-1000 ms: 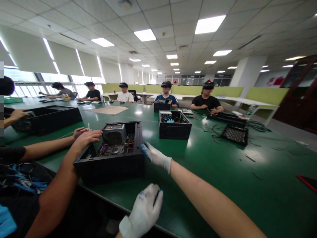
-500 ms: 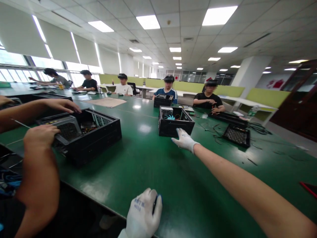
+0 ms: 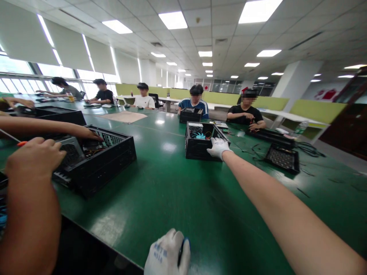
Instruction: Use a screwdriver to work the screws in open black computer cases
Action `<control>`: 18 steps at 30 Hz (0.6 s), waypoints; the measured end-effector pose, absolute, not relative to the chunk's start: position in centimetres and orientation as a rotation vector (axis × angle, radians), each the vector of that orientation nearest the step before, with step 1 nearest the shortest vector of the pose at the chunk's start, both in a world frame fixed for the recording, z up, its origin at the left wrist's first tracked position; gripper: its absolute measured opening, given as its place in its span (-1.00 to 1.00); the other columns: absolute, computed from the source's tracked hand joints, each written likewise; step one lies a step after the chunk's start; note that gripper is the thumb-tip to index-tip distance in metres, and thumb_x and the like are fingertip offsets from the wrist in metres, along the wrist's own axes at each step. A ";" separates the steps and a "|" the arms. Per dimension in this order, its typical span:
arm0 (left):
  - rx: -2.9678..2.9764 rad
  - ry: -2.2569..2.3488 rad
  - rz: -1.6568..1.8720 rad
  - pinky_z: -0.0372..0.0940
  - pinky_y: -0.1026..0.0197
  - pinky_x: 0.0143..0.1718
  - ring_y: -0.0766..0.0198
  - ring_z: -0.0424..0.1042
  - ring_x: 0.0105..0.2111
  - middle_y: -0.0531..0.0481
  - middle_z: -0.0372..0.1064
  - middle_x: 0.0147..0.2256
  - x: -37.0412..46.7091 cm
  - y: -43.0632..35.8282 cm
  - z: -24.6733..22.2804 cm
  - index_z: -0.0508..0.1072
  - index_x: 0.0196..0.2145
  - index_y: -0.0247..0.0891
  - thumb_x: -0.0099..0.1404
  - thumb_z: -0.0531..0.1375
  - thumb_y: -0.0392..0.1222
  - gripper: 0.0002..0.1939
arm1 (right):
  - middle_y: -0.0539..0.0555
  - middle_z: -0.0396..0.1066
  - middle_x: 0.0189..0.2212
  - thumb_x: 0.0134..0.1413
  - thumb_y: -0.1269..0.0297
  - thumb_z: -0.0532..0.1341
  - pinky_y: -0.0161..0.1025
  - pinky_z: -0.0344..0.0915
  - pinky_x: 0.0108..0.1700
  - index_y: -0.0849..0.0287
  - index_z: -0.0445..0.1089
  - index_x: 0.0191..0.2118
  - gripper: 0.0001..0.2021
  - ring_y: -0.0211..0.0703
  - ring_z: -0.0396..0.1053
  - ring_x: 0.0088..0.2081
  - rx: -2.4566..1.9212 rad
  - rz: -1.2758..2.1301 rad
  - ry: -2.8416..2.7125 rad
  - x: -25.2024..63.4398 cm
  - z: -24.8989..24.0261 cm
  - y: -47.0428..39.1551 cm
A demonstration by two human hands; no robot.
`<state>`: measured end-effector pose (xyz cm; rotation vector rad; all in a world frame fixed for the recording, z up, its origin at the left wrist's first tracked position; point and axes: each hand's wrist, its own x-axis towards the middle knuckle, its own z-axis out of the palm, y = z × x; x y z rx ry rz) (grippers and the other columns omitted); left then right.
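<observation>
My right hand [image 3: 219, 148], in a white glove, grips the near right rim of an open black computer case [image 3: 197, 151] across the green table. Inside that case are a light-blue fan [image 3: 198, 136] and a power supply [image 3: 196, 126]. At the bottom middle, my gloved left hand [image 3: 166, 254] is curled close to the near table edge. Its fingers are bent and pressed together with the thumb alongside; whatever may lie under them is hidden.
On my left, a co-worker's hand [image 3: 36, 158] holds an orange-handled screwdriver [image 3: 21, 143]; the other arm reaches into a larger black computer case [image 3: 106, 162]. Right lies a black tray-like part [image 3: 282, 158] among cables [image 3: 311, 149]. Several people sit beyond, near a beige mat [image 3: 124, 117].
My right hand has moved forward onto the rim of the black case. On the left, the co-worker's arm has reached down inside the larger case. The left glove stays nearly in place.
</observation>
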<state>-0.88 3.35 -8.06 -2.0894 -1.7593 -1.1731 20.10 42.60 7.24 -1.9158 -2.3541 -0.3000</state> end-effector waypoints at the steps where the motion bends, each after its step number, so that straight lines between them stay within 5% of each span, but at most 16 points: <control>1: -2.099 -1.765 -1.162 0.43 0.17 -0.40 0.21 0.50 -0.48 -0.02 0.47 -0.40 -0.9 3.3 -8.0 0.35 -0.34 -0.11 0.50 0.05 -0.16 -0.79 | 0.27 0.30 0.28 0.29 -0.05 0.24 0.22 0.14 0.31 0.18 0.27 0.32 -0.39 0.18 0.25 0.28 -1.915 -0.316 -2.358 20.1 7.3 42.6; 7: -2.100 -1.732 -1.143 0.43 0.15 -0.32 0.13 0.58 -0.33 -0.06 0.51 -0.30 -1.4 3.4 -8.5 0.41 -0.20 -0.13 0.48 0.07 -0.17 -0.87 | 0.34 0.40 0.16 0.30 -0.04 0.20 0.06 0.26 0.17 0.27 0.36 0.23 -0.44 0.16 0.35 0.14 -1.862 -0.347 -2.415 20.0 8.5 40.4; 18: -2.225 -1.827 -1.118 0.32 0.20 -0.33 0.23 0.46 -0.42 0.02 0.37 -0.41 -1.3 3.1 -6.8 0.39 -0.31 -0.17 0.53 0.02 -0.20 -0.76 | 0.32 0.53 -0.02 0.33 -0.14 0.11 -0.11 0.27 0.05 0.26 0.46 0.06 -0.47 0.13 0.44 0.01 -1.571 -0.381 -2.569 22.2 9.0 26.6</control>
